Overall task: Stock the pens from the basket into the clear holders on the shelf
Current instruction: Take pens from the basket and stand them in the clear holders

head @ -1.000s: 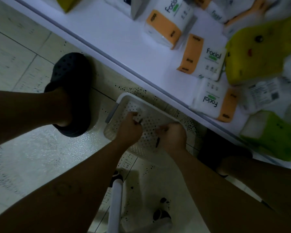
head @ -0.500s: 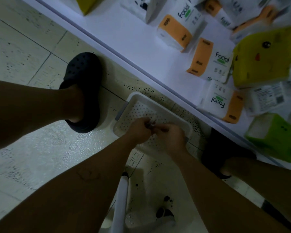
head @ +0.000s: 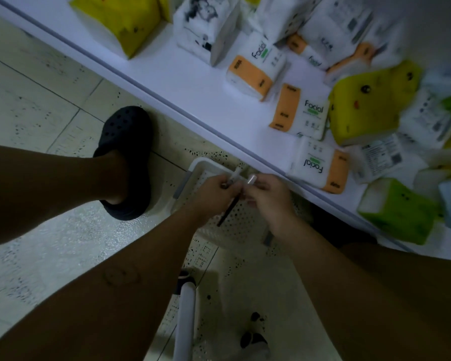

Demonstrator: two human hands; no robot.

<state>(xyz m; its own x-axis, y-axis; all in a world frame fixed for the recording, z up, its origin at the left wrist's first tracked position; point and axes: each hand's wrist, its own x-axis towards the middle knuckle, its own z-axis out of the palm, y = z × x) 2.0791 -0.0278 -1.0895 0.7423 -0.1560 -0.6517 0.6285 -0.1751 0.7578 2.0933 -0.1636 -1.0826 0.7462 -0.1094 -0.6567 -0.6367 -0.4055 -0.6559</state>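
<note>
A white perforated basket (head: 235, 227) stands on the floor below the shelf edge. Both my hands are held together just above it. My left hand (head: 214, 190) grips a pale pen (head: 235, 175) that points up and away. My right hand (head: 267, 195) pinches another pale pen tip (head: 252, 179). A dark pen (head: 228, 209) slants down between the two hands; I cannot tell which hand holds it. No clear holders are in view.
The low white shelf (head: 193, 82) runs diagonally across the top, loaded with Facial tissue packs (head: 301, 114) and yellow (head: 367, 105) and green packs (head: 399, 212). My foot in a dark clog (head: 126, 162) stands left of the basket. A white tube (head: 185, 321) stands below.
My hands came together over the basket and rose slightly with pens in them. The camera tilted up, showing more of the shelf.
</note>
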